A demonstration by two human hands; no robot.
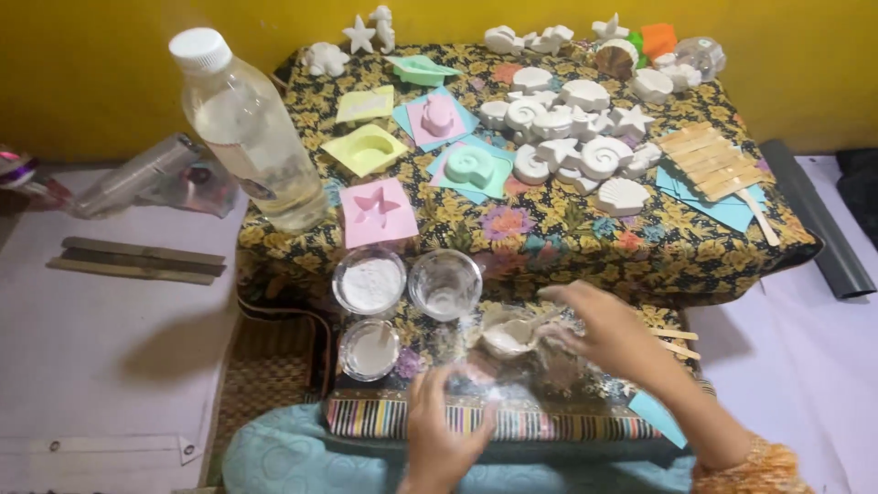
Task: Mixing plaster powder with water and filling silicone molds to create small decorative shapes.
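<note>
My right hand [608, 337] reaches in from the lower right and grips the rim of a small clear cup [506, 337] holding white powder, low on the floral cloth [549, 238]. My left hand [439, 430] rests on the cloth's front edge just below it, fingers spread and holding nothing. To the left stand three clear cups: one with white powder [369, 282], one nearly empty [445, 284], one with white paste [369, 349].
A large clear bottle [247, 128] stands at the table's left corner. Pink star mould [378, 210], yellow mould [366, 148] and green shell mould [471, 166] lie mid-table. White plaster shells [567, 128] and wooden sticks [709, 163] fill the right.
</note>
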